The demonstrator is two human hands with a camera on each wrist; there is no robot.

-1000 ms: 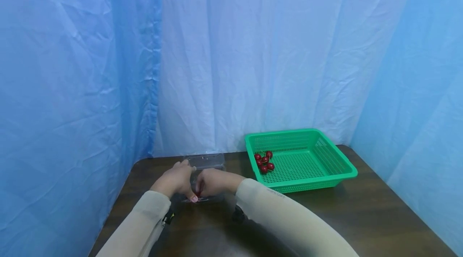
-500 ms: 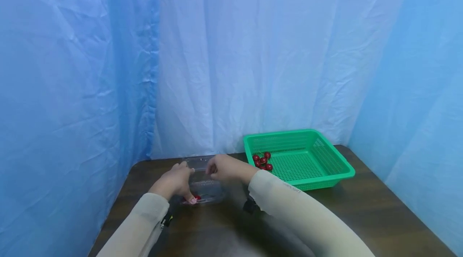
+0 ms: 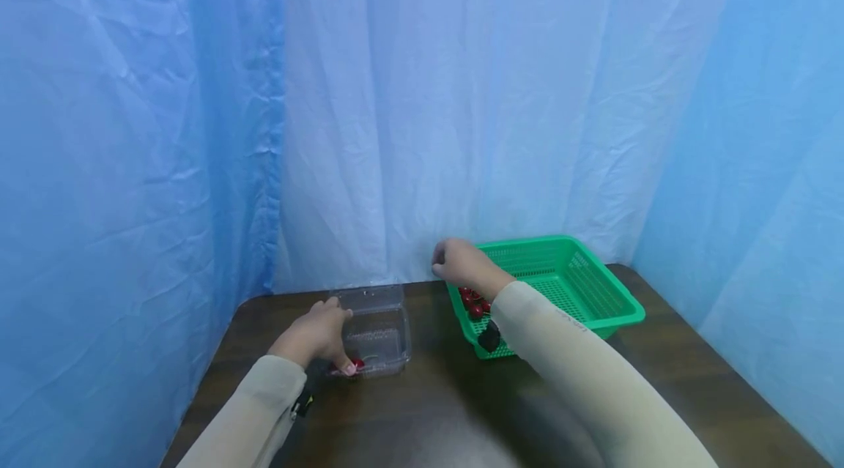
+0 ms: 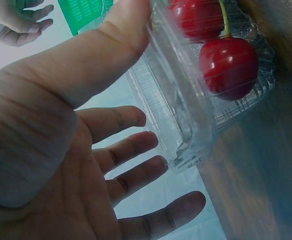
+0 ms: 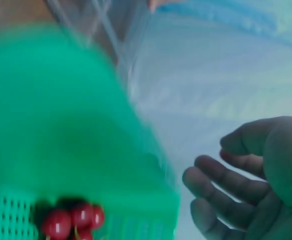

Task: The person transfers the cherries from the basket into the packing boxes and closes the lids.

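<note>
In the head view my left hand [image 3: 318, 332] lies along the left side of a clear plastic clamshell box [image 3: 385, 343]. Its thumb touches the box's near rim, and the fingers reach towards the lid hinge. The left wrist view shows those fingers spread and fairly straight, fingertips by the box wall. Inside the box lie two red cherries, one being this cherry [image 4: 229, 68] with its green stem. My right hand [image 3: 464, 263] hovers over the left rim of a green basket [image 3: 554, 241], fingers loosely bent and holding nothing. Several cherries [image 5: 58, 223] sit in the basket below it.
Both containers stand on a dark brown wooden table [image 3: 409, 424], the basket right of the box. The box's lid [image 3: 369, 297] is folded back away from me. Blue curtains [image 3: 389, 124] hang around the table's back and sides.
My right hand has left the box and moved right and away from me to the basket, uncovering the box interior. My left hand has stayed at the box.
</note>
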